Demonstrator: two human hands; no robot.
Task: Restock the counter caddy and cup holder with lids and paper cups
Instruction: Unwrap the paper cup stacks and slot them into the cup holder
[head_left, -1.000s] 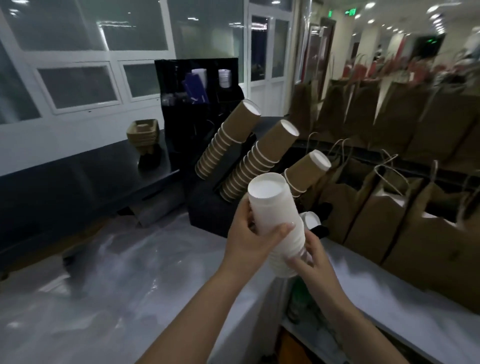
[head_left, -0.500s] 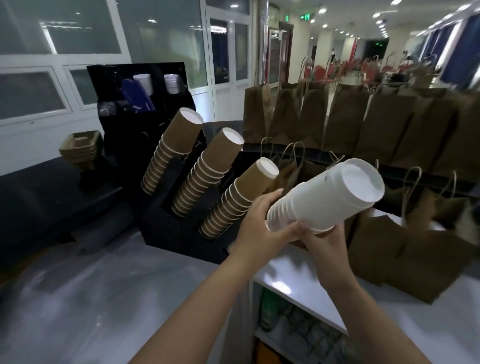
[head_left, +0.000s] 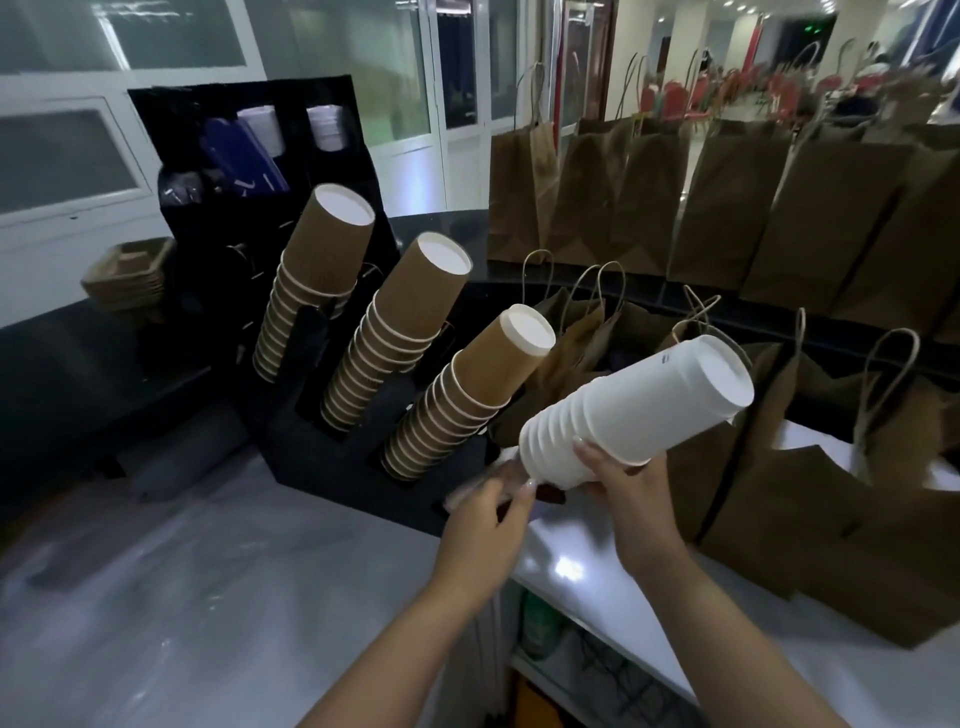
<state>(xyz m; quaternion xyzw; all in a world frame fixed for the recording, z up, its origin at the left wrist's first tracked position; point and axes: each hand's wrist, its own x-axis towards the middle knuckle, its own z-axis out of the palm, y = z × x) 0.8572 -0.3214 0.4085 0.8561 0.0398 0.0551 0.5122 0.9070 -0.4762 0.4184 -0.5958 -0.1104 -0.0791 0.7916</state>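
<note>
Your right hand (head_left: 626, 486) grips the white stack (head_left: 631, 410) near its open end, tilted so the closed bottoms point to two o'clock, likely matching the slant of the holder (head_left: 332, 462). Your left hand (head_left: 485, 519) is at seven o'clock of the stack, fingers loosely curled around something blurred and clear; whether it truly holds it, you can't tell. Three brown stacks (head_left: 415, 332) fill the slots at ten o'clock; the free slot seems just beyond your left hand.

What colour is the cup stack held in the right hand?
White, with a small dark print near the top; the cup stack shows clearly in the head view.
</note>
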